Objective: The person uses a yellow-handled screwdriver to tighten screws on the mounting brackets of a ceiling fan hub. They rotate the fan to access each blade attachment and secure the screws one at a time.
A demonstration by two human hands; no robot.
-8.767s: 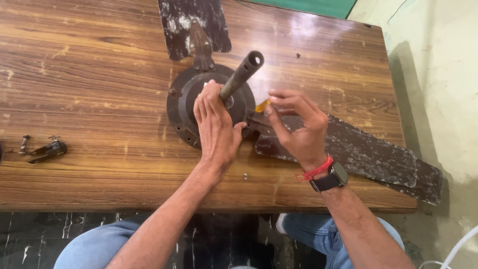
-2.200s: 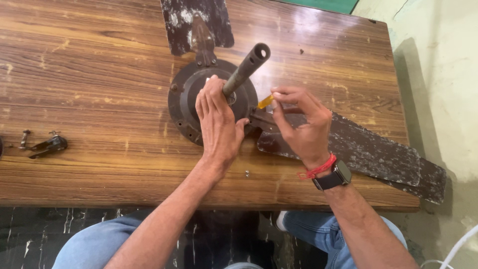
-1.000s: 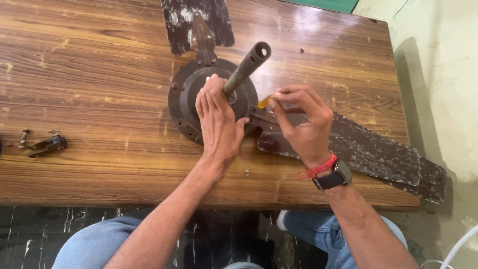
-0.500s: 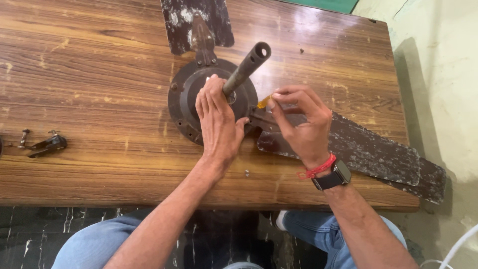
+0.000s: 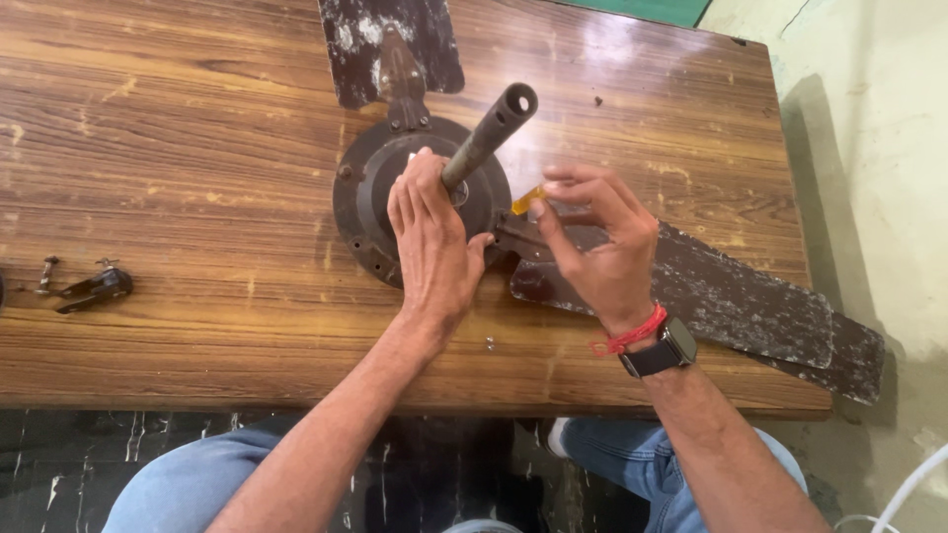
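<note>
**Hands on a ceiling fan motor**

The left hand [image 5: 433, 242] lies flat on the dark round fan motor housing [image 5: 367, 202], fingers pressed together, fingertips at the base of the upright down rod [image 5: 489, 133]. The right hand [image 5: 600, 252] pinches a small yellow-handled tool [image 5: 527, 200] between thumb and fingers, just right of the rod. Worn fan blades [image 5: 750, 306] spread across the wooden table [image 5: 178, 128]. A metal bracket with a bolt [image 5: 87, 286] lies far left; a small screw [image 5: 489, 343] sits near the left wrist.

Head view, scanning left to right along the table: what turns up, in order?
Small bolt → dark metal clamp → left hand on the fan motor housing → right hand → wristwatch → worn fan blade.
</note>
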